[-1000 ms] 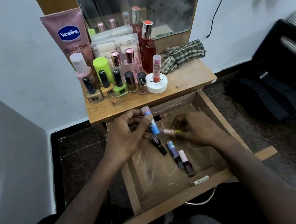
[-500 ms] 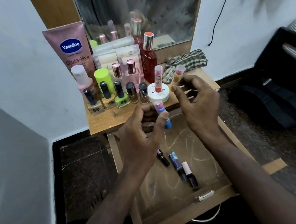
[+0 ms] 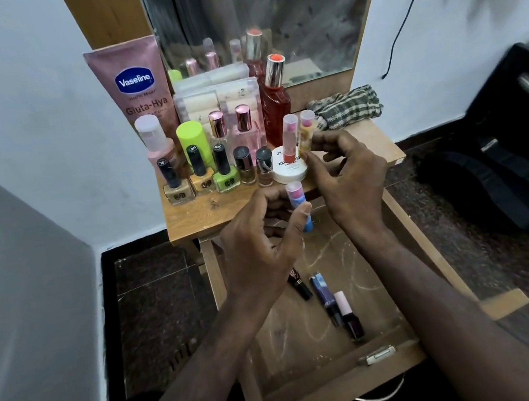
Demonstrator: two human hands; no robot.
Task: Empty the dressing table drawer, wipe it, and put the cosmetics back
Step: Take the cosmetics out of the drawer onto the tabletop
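While the left hand (image 3: 263, 245) holds a blue lip balm (image 3: 299, 205) in its grip above the open drawer (image 3: 439, 262), the right hand (image 3: 348, 180) has gone up from the drawer to the tabletop (image 3: 196, 214). Its grip pinches a yellow lip balm (image 3: 306, 131) and stands it just beside a red lip balm (image 3: 290, 137) and a white jar (image 3: 289, 170). Three small tubes (image 3: 327, 298) still lie in the drawer.
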